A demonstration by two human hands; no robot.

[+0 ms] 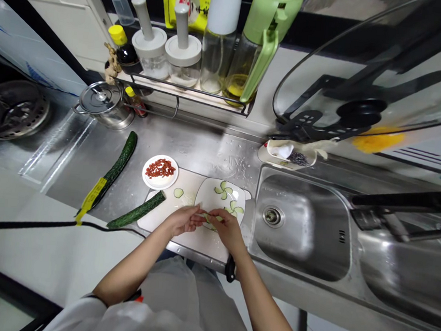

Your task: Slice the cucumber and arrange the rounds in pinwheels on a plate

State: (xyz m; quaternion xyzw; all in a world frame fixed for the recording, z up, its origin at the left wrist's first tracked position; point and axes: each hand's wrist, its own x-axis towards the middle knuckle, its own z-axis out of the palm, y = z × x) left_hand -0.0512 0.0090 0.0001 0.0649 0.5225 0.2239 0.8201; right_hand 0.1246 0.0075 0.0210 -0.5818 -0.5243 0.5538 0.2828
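Over the lower left edge of a white plate (207,190), my left hand (186,220) and my right hand (225,228) meet at the fingertips. Both hands pinch thin pale green cucumber slices between them. On the plate, more slices lie fanned in curved, flower-like groups. The plate rests on a light cutting board (187,183). A loose cucumber slice (178,192) sits on the board left of the plate. Beside it, a cut cucumber (138,212) lies partly on the board's left edge. A small white dish (160,172) holds red bits behind the board.
A whole cucumber (119,163) with a yellow label lies further left, near a steel pot (104,103). The sink (304,225) is at the right. A rack (188,95) with jars and bottles stands behind. A black handle (230,269) juts from the counter's front edge.
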